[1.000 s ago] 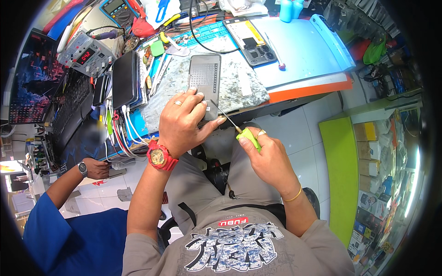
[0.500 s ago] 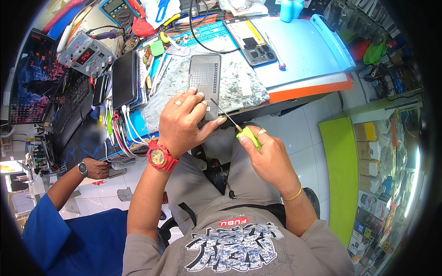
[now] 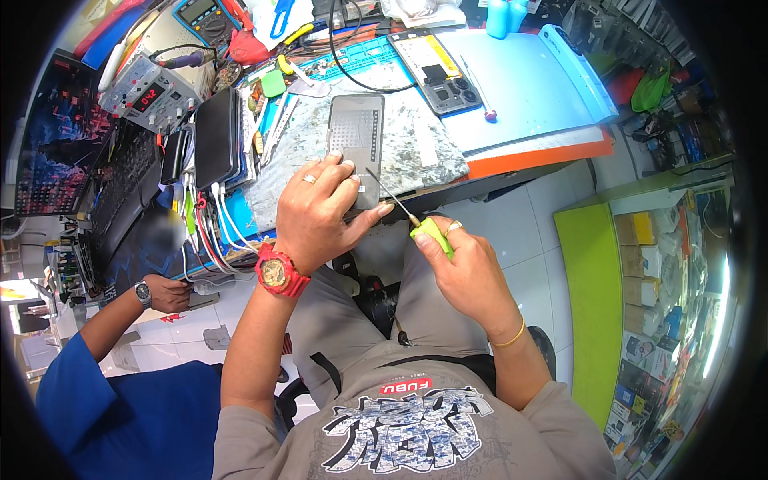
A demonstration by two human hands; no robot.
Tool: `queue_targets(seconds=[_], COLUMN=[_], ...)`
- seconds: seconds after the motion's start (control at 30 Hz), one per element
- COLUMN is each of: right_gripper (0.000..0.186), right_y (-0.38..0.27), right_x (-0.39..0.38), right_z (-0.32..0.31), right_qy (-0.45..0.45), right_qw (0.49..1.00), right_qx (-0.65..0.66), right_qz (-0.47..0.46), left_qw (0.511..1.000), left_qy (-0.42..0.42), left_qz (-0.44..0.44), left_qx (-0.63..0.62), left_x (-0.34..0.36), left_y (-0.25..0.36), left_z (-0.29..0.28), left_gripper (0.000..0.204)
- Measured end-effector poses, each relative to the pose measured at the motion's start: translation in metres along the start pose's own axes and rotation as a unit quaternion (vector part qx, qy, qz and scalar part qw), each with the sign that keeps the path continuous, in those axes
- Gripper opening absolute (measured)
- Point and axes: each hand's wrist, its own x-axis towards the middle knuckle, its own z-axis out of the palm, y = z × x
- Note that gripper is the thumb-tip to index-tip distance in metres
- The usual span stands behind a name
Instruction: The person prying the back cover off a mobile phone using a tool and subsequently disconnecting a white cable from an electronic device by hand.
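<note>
A grey opened phone (image 3: 356,140) lies lengthwise on a grey patterned cloth (image 3: 420,152) at the near edge of the bench. My left hand (image 3: 316,212), with a red watch on the wrist, presses down on the phone's near end, fingers spread over it. My right hand (image 3: 464,268) grips a screwdriver with a green handle (image 3: 430,234); its thin metal shaft points up and left, and the tip rests on the phone's lower right part beside my left thumb.
A second opened phone (image 3: 436,68) lies on the blue mat (image 3: 528,88). A black tablet (image 3: 216,132), a power supply with a red display (image 3: 144,92), a multimeter (image 3: 210,18) and cables crowd the left. Another person's arm in a blue sleeve (image 3: 148,300) is lower left. A green shelf (image 3: 596,288) stands to the right.
</note>
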Motion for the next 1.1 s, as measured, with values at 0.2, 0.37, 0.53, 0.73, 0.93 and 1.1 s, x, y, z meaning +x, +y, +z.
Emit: queue_targets(seconds=[0.2,0.37,0.53,0.73,0.93,1.1], right_gripper=[0.045,0.046,0.050,0.053,0.053,0.053], right_y=[0.001,0.002,0.010,0.001,0.007,0.004], right_x=[-0.001,-0.002,-0.005,-0.004,-0.006,-0.007], right_z=[0.000,0.000,0.004,0.000,0.002,0.001], right_qy=[0.000,0.004,0.023,0.001,0.007,0.003], right_qw=[1.000,1.000,0.999,1.000,0.999,0.999], right_qx=[0.000,-0.002,-0.015,-0.010,-0.027,-0.029], right_qz=[0.002,-0.012,-0.034,-0.010,-0.029,-0.028], left_qw=[1.000,1.000,1.000,0.999,0.999,0.999], left_qy=[0.001,0.009,0.013,0.014,0.027,0.027], left_qz=[0.002,0.006,0.022,0.032,0.036,0.036], left_qx=[0.000,0.001,-0.003,0.002,0.013,0.015], left_x=[0.000,-0.001,-0.003,-0.009,-0.009,-0.010], left_y=[0.000,0.001,0.000,-0.002,-0.002,-0.002], left_z=[0.000,0.001,0.001,0.001,0.003,0.003], left_gripper=[0.046,0.044,0.040,0.039,0.041,0.041])
